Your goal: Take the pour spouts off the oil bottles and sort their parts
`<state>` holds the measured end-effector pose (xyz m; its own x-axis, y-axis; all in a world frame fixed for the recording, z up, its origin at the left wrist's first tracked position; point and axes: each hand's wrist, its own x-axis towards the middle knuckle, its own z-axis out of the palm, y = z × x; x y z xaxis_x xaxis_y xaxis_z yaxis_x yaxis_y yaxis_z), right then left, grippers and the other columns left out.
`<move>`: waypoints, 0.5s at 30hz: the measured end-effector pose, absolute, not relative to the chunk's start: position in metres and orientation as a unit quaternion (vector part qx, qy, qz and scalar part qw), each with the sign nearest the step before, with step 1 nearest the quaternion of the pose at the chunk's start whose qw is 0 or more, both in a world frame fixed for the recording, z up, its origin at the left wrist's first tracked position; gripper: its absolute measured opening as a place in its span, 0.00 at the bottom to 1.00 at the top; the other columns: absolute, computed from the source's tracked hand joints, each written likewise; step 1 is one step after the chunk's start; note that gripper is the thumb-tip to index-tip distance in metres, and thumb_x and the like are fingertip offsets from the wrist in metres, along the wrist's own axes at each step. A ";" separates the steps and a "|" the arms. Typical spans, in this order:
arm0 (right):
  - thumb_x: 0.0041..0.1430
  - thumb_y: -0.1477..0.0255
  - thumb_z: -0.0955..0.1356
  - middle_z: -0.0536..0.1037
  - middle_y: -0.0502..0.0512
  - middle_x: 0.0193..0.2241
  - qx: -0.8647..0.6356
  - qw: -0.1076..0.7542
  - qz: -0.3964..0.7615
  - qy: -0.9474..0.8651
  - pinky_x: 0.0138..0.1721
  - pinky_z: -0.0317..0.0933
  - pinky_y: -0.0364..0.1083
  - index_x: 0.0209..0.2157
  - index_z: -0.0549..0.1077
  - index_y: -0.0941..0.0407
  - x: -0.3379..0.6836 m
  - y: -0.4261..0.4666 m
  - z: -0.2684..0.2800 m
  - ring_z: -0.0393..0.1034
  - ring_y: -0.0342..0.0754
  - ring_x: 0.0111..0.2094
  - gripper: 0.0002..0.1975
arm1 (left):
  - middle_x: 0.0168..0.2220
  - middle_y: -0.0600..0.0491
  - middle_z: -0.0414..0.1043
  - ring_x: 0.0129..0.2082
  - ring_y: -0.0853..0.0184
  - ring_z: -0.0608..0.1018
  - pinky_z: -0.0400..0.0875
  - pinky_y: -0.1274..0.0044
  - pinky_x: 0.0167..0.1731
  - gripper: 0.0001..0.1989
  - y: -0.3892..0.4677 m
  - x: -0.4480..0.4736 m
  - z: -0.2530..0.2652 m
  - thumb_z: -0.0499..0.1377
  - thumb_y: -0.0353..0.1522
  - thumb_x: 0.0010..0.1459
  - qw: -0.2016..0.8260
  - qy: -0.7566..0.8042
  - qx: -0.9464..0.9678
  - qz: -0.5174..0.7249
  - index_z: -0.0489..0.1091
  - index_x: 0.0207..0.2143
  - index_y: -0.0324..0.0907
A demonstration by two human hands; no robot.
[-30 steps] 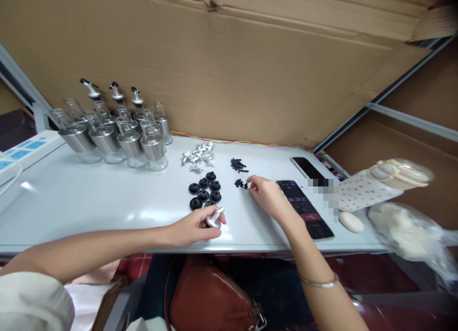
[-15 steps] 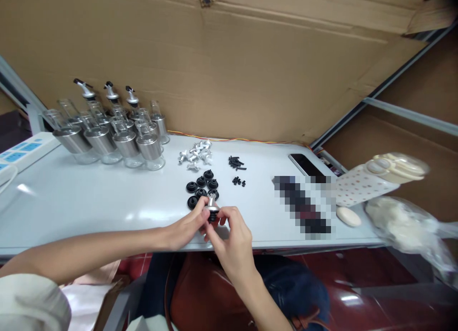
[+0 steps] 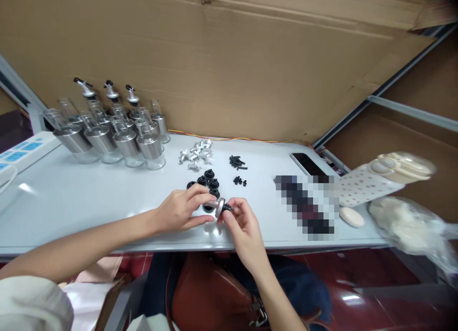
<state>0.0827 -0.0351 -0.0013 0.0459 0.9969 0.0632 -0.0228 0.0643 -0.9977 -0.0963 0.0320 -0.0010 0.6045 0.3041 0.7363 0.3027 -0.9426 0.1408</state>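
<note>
A pourer spout (image 3: 220,207), silver with a black ribbed stopper, lies sideways between my hands above the front of the table. My right hand (image 3: 246,228) pinches it at the stopper end. The fingers of my left hand (image 3: 184,208) reach along the silver tip, thumb spread away below; whether they touch it is hard to tell. Just behind sit several black round stoppers (image 3: 213,183), some partly covered by my left hand. Farther back is a pile of silver spout pieces (image 3: 196,153). Small black strips (image 3: 236,162) and tiny black plugs (image 3: 239,181) lie to its right.
Glass bottles with steel sleeves (image 3: 125,143) crowd the left, several deep, three bearing pourers. A power strip (image 3: 21,152) lies at the left edge. To the right are a phone (image 3: 308,166), a dotted bottle (image 3: 368,183), a white oval object (image 3: 352,217) and a plastic bag (image 3: 408,226).
The pourer has turned from upright to sideways, its silver tip now pointing left. My left hand has loosened and shifted left, while the right hand keeps hold of the stopper end.
</note>
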 end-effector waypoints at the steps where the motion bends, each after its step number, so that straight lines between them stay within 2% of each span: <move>1: 0.56 0.63 0.66 0.70 0.47 0.25 -0.484 0.536 0.485 -0.492 0.31 0.62 0.42 0.35 0.63 0.54 0.082 -0.034 -0.001 0.67 0.42 0.26 0.10 | 0.36 0.50 0.69 0.33 0.71 0.74 0.69 0.82 0.26 0.11 0.032 -0.096 0.000 0.53 0.36 0.62 -0.031 0.176 0.899 0.400 0.61 0.45 0.41; 6: 0.54 0.60 0.66 0.69 0.46 0.19 -0.479 0.521 0.521 -0.477 0.30 0.61 0.43 0.36 0.66 0.55 0.079 -0.030 0.003 0.64 0.42 0.23 0.13 | 0.31 0.53 0.70 0.26 0.74 0.74 0.68 0.83 0.25 0.06 0.036 -0.097 0.004 0.51 0.30 0.63 -0.126 0.158 0.895 0.397 0.64 0.41 0.40; 9: 0.52 0.59 0.67 0.67 0.45 0.17 -0.481 0.500 0.538 -0.478 0.26 0.58 0.42 0.31 0.67 0.56 0.080 -0.028 0.006 0.61 0.41 0.21 0.15 | 0.29 0.53 0.71 0.24 0.73 0.73 0.67 0.81 0.25 0.08 0.042 -0.100 0.007 0.47 0.28 0.64 -0.150 0.103 0.902 0.391 0.65 0.38 0.40; 12: 0.50 0.59 0.68 0.63 0.44 0.16 -0.469 0.489 0.556 -0.482 0.22 0.52 0.40 0.27 0.65 0.56 0.080 -0.027 0.008 0.56 0.38 0.19 0.15 | 0.28 0.52 0.73 0.22 0.72 0.72 0.64 0.79 0.22 0.09 0.045 -0.102 0.009 0.47 0.32 0.65 -0.201 0.065 0.892 0.400 0.66 0.37 0.40; 15: 0.51 0.61 0.68 0.59 0.42 0.16 -0.455 0.480 0.577 -0.479 0.19 0.44 0.39 0.25 0.64 0.56 0.080 -0.026 0.009 0.49 0.36 0.17 0.14 | 0.27 0.52 0.73 0.21 0.73 0.70 0.60 0.78 0.21 0.10 0.043 -0.101 0.010 0.52 0.37 0.62 -0.241 0.068 0.889 0.384 0.66 0.33 0.40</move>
<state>0.0799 -0.0264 0.0090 -0.1248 0.9900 -0.0664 -0.1179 -0.0813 -0.9897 -0.1011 0.0429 0.0096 0.6949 -0.0634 0.7163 0.3069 -0.8747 -0.3752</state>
